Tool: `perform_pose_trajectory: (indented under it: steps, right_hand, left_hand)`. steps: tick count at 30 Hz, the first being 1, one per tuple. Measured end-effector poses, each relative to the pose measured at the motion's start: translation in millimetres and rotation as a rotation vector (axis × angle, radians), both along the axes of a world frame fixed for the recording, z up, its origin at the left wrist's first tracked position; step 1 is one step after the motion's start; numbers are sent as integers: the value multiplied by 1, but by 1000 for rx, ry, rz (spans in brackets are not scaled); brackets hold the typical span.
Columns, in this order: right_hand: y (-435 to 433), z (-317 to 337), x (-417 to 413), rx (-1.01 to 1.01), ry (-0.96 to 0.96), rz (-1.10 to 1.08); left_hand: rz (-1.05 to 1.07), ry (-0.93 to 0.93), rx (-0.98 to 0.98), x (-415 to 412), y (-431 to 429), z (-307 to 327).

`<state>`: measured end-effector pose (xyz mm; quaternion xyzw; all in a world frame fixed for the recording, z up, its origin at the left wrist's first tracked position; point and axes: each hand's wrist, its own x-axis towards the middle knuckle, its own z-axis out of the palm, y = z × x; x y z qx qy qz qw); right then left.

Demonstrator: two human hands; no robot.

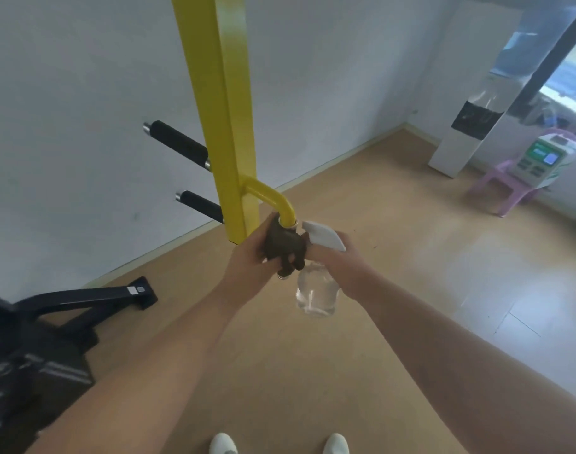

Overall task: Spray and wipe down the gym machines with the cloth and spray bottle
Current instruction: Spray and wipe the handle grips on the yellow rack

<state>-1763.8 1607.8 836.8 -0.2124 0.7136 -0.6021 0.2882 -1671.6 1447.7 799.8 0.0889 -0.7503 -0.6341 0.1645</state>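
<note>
Left grip (249, 257) wraps cloth (285, 242) round handle (273, 198); right grip (347, 267) holds bottle (316, 291).

Items counted: 1 yellow upright post (224, 93); 1 yellow curved bar (270, 194) branching from it; 2 black foam-covered pegs, upper (178, 144) and lower (203, 204); 1 dark cloth (285, 244); 1 clear spray bottle (317, 290); 2 hands, left hand (250, 257) and right hand (348, 267); 2 white shoes (223, 444) (336, 443); 1 black machine base (83, 299); 1 white dispenser tower (466, 126); 1 pink plastic chair (506, 188); 1 green-and-white device (542, 158).
</note>
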Motion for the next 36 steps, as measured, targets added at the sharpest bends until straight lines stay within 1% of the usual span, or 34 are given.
perform_pose_trajectory:
  steps: [2,5,7,9,11,13,16,18,22,26,30,33,36]
  right_hand:
    - [6,-4,-9,-105,-108,55]
    - [14,-5,-18,-133,-133,147]
    - [15,-11,-25,-97,-129,93]
    - [14,-18,-27,-52,-145,-32]
    - [15,-26,-29,-58,-245,-104]
    - [16,-31,-29,-46,-327,-92]
    - [21,-39,-27,58,-247,-87]
    - [24,-44,-27,138,-195,-52]
    - [29,-45,-34,133,-159,-12]
    - [25,-41,-47,40,-145,6]
    - [16,-37,-55,-31,-114,25]
    - [8,-42,-59,-45,-74,60]
    - [7,-58,-59,44,-54,58]
  left_hand:
    - [112,-39,42,-10,7,9]
    - [212,-92,34,-24,19,9]
    - [236,-114,79,-33,25,0]
    - [303,-147,99,-40,29,-6]
    - [344,-170,89,-45,33,-15]
    - [336,-223,49,-49,34,-30]
    - [324,-348,12,-50,33,-46]
    - [300,-365,9,-53,30,-45]
    - [260,-274,-53,-58,25,-14]
    - [298,-138,21,-60,24,6]
    - [347,-85,54,-68,23,4]
    - [350,-151,25,-75,20,-20]
    - [278,-299,8,-77,22,-52]
